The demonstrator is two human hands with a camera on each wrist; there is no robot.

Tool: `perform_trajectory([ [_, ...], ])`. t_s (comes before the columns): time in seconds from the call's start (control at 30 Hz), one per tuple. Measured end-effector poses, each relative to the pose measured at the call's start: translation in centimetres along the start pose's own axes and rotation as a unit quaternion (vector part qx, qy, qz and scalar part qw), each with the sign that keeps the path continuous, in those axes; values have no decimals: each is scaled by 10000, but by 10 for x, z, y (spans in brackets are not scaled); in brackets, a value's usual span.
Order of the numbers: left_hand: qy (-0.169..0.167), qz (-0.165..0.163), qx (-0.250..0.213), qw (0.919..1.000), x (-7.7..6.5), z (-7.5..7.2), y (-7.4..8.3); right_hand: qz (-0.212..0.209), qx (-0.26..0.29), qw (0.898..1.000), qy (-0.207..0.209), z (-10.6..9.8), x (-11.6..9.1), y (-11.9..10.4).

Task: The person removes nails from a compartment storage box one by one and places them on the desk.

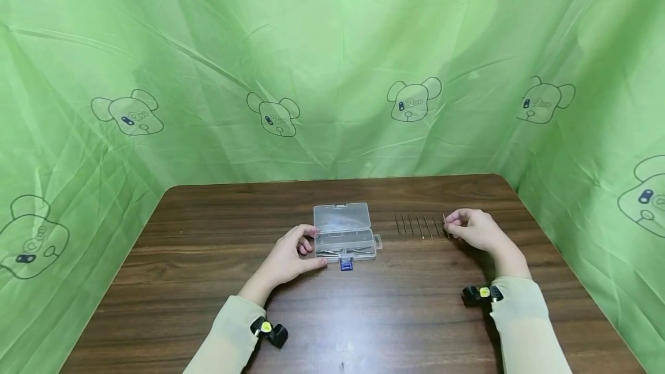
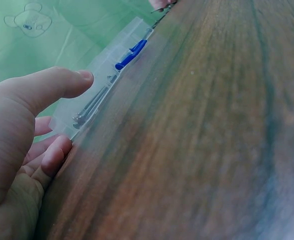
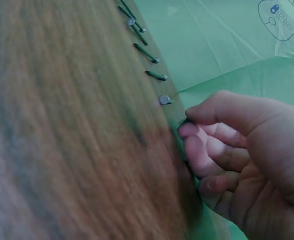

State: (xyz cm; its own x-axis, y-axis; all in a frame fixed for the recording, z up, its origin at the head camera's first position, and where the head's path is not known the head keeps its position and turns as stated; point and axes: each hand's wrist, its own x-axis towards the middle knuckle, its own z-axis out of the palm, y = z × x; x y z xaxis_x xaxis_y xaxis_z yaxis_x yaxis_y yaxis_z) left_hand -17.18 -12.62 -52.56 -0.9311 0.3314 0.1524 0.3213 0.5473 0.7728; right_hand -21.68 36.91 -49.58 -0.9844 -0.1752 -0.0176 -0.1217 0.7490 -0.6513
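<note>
A clear plastic box (image 1: 345, 240) stands on the table with its lid (image 1: 341, 217) raised at the back and a blue latch (image 1: 346, 264) at the front. Nails (image 2: 92, 104) lie inside its front part. My left hand (image 1: 291, 254) holds the box's left end, thumb at the front corner and index finger farther back. To the right of the box, several nails (image 1: 419, 227) lie spaced out in a row. At the row's right end my right hand (image 1: 475, 229) pinches a nail (image 1: 444, 219) between thumb and fingertips, mostly hidden by them in the right wrist view.
The dark wooden table (image 1: 405, 316) runs back to a green cloth (image 1: 337, 62) with printed bear faces, which hangs behind it and along both sides. A small hanging tab (image 1: 378, 242) sticks out from the box's right end towards the nails.
</note>
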Motion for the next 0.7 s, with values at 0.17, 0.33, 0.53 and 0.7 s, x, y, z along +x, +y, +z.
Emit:
perform_trajectory([
  [0.17, 16, -5, 49, 10000, 0, 0, 1, 36, -222, 9997, 100, 4, 0, 1],
  [0.33, 5, 16, 43, 10000, 0, 1, 4, 123, -286, 9995, 105, 5, 1, 2],
  [0.53, -8, 17, 45, 10000, 0, 1, 2, 155, -347, 9992, 120, 5, 3, 1],
  [0.7, 10, 23, 22, 10000, 0, 0, 0, 171, -394, 9990, 82, 3, 4, 0],
])
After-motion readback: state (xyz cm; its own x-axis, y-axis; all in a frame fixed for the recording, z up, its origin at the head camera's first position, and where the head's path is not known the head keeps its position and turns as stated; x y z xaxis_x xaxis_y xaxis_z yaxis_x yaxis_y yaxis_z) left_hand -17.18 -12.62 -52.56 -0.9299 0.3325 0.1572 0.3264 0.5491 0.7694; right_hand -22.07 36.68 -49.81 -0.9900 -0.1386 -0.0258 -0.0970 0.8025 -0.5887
